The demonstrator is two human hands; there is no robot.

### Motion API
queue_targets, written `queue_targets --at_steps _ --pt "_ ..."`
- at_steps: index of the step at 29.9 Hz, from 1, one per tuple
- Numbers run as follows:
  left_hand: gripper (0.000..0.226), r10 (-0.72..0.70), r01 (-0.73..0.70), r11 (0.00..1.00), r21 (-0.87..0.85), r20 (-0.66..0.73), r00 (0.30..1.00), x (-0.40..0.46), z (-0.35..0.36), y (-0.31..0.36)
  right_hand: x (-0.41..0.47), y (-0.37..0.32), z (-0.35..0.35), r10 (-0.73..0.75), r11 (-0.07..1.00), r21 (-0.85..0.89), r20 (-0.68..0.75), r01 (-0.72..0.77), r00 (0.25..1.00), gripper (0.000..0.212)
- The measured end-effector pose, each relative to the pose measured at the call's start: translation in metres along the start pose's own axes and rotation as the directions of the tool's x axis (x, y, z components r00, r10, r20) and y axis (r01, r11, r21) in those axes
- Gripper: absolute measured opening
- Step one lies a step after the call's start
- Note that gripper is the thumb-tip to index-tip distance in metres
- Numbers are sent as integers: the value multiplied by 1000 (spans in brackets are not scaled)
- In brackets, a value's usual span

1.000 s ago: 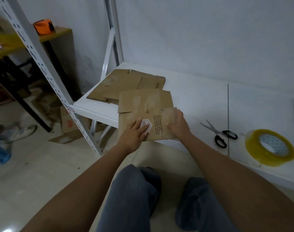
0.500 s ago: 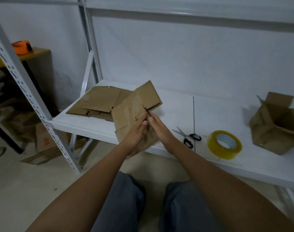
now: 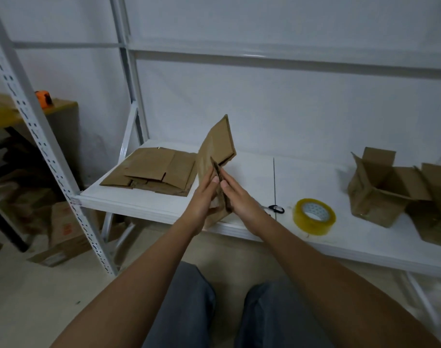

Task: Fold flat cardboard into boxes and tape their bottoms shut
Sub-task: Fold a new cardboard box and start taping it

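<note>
I hold one flat brown cardboard blank (image 3: 218, 146) upright and edge-on above the front edge of the white shelf (image 3: 149, 204). My left hand (image 3: 201, 197) presses its left face with straight fingers. My right hand (image 3: 239, 199) presses the right face the same way, so the blank is sandwiched between my palms. A stack of more flat blanks (image 3: 154, 172) lies on the shelf to the left. A yellow tape roll (image 3: 314, 216) lies on the shelf to the right, and black-handled scissors (image 3: 276, 209) lie partly hidden behind my right hand.
Two folded open boxes (image 3: 380, 189) stand at the shelf's right end. A perforated white rack post (image 3: 46, 156) rises on the left. Cardboard boxes (image 3: 61, 237) sit on the floor beyond it, and an orange object (image 3: 44, 97) sits on a yellow side table.
The blank was lifted off the stack, raised from lying flat to standing edge-on, and both hands shifted from gripping its near edge to pressing its two faces. The camera tilted up.
</note>
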State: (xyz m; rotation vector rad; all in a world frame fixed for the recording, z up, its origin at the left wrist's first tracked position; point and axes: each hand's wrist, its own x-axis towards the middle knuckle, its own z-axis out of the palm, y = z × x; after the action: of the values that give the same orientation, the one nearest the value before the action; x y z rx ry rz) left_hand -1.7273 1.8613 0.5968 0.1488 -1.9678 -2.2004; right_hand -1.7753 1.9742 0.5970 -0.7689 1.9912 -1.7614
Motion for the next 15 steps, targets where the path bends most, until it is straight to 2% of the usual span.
queue_targets --at_steps 6,12,15 --pt "43 32 -32 999 15 13 999 -7 5 18 -16 -27 0 -52 998 -28 -28 52 998 46" --pt "45 152 -146 979 143 -38 988 -6 8 20 -18 -30 -3 -78 981 -183 -69 64 995 53" --pt "47 221 -204 960 192 -70 973 -4 11 17 -17 -33 -6 -73 960 -278 -141 31 987 59"
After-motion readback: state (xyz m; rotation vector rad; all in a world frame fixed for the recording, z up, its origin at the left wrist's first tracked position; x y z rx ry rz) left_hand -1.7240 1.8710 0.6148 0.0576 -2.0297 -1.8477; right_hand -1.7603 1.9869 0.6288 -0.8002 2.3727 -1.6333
